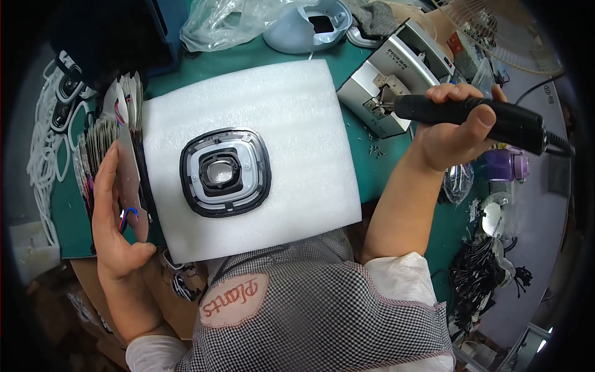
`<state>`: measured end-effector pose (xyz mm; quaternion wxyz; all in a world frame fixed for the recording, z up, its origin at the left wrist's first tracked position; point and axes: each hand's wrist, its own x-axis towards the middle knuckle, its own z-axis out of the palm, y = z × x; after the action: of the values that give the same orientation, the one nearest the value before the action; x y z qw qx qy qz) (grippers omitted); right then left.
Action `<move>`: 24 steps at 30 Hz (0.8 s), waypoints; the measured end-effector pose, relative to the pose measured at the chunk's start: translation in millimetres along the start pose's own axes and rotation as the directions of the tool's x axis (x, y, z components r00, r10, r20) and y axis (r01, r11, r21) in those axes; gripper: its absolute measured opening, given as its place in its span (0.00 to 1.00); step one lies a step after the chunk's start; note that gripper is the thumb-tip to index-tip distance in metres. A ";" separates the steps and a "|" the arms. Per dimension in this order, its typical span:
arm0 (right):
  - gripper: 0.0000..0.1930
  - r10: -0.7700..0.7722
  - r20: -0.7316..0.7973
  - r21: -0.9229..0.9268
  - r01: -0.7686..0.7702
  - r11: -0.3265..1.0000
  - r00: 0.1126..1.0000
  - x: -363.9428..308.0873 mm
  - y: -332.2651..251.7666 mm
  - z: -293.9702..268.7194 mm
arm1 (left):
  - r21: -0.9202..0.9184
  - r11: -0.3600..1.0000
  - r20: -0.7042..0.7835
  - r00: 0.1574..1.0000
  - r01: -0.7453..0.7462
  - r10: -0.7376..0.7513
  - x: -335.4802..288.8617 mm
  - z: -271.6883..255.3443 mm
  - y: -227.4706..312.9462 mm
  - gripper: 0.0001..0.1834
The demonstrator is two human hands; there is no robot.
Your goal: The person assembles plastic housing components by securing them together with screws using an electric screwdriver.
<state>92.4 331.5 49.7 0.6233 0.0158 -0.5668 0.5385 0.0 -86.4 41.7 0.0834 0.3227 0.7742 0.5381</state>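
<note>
At the silver screw feeder (400, 67), the right hand (452, 141) wraps the black electric screwdriver (449, 111), best kept steady and aligned, while the left hand (118, 248), thumb spread, meets a pinkish board (131, 186), grip unclear, beside the foam block (310, 124) bearing the rounded-square part (249, 166).

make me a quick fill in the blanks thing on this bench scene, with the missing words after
The corded tool in the right hand is ____ in colour.
The rounded-square part lies on a ____ foam block.
The row of thin flat pieces, beside the left hand, stands to the ____ of the foam block.
The tabletop is ____.
Missing words: black; white; left; green.
</note>
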 end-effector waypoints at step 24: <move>0.43 0.157 0.612 0.515 -0.540 0.666 0.775 -49.8 -31.2 62.3 | 0.460 0.849 0.363 0.928 -0.261 0.089 32.7 41.9 -3.6 0.46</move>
<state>82.0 246.6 54.3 0.2778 0.2677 -0.4730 0.7921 -7.0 -35.3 28.5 0.0741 0.4883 0.8287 0.2632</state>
